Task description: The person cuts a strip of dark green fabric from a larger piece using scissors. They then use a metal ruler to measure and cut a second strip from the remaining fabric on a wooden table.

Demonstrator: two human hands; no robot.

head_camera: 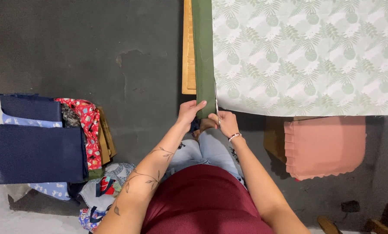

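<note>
A sewing workshop: a leaf-printed pale green fabric sheet [306, 56] covers the wooden cutting table [188, 52], and folded navy and patterned cloth piles [42, 147] sit on the grey concrete floor [94, 47].

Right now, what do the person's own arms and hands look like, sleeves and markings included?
Both arms are bare, with no sleeves in view. The left forearm carries a thin dark vine-and-leaf tattoo running up from the elbow toward the left hand. The right hand has a slim pale bracelet at the wrist. No gloves or rings are visible.
</note>
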